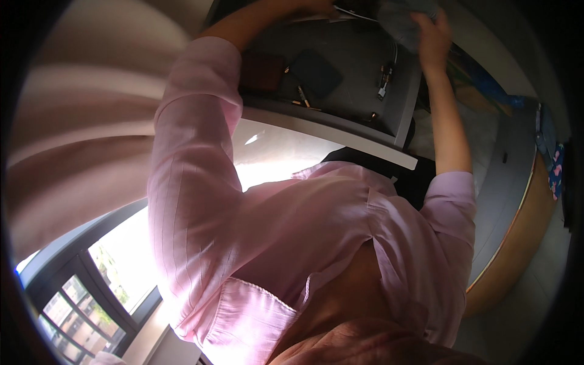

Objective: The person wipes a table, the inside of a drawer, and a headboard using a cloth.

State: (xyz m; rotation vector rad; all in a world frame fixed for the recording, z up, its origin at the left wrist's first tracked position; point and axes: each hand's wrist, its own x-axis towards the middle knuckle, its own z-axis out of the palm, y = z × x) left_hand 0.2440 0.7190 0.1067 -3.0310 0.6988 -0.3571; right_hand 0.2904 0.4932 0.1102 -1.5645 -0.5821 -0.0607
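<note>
- Pink shirt (328,201), its sleeves rolled, nearest, before the open grey drawer (340,139).
- Inside the drawer's front edge, a black-and-gold pen (303,96); just beyond, a dark red case (263,72) and a dark blue pouch (317,72).
- Toward the drawer's right wall, a cable plug (382,85).
- Over the drawer's far right, the right hand (435,36) grips a blurred grey bundle (401,27); probably light and limp, best pinched by a gathered fold.
- At the drawer's far side, the left hand (317,6), cropped; its grip I cannot tell.
</note>
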